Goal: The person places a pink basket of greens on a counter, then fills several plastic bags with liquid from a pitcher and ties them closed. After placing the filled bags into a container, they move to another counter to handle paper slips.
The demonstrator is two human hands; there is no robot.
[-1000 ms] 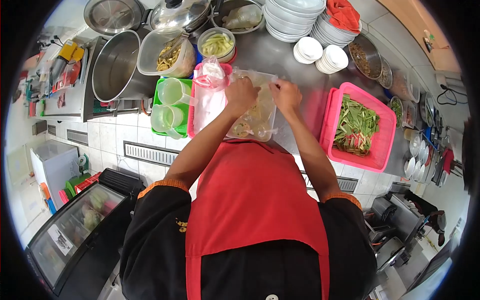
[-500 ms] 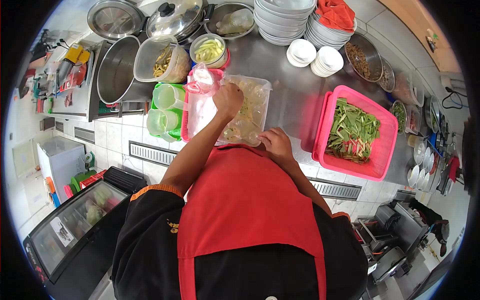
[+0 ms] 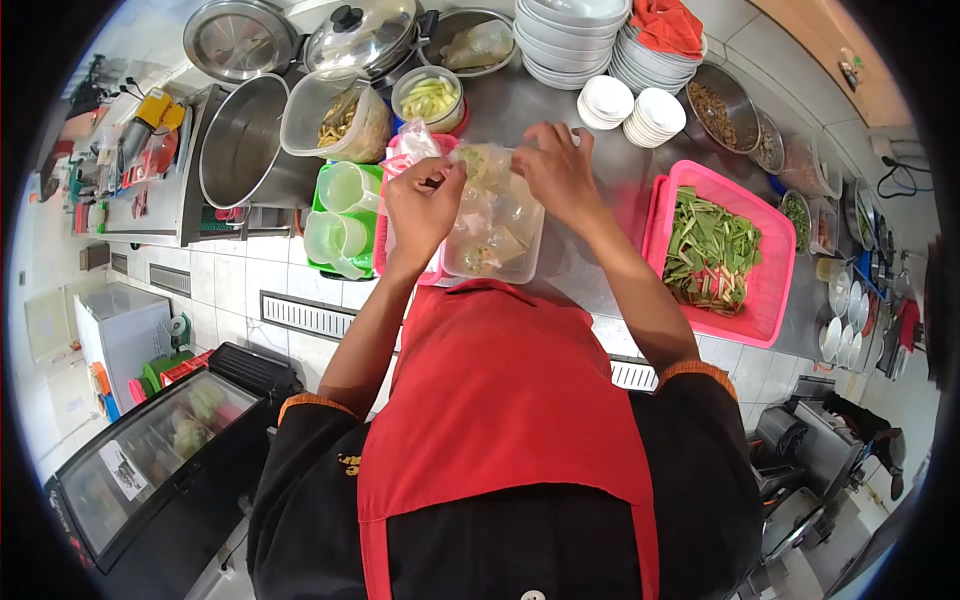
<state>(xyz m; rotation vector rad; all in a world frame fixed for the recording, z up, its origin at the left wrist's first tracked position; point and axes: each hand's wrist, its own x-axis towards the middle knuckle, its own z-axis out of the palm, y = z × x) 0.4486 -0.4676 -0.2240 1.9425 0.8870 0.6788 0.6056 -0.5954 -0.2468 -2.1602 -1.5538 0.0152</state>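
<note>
Right hand (image 3: 560, 172) has moved forward; clear container (image 3: 527, 262), long axis forward, lies between it and left hand (image 3: 424, 207); grips curled, contents undetermined.

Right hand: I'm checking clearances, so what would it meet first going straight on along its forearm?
Probably the metal bowl holding a plastic bag, across the steel counter; depth is unclear, so the right hand might pass above.

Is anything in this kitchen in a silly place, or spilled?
One thing looks a bit odd: a red cloth lies crumpled on top of stacked white dishes, where cloths don't usually go. I can't see any spills on the counter.
</note>
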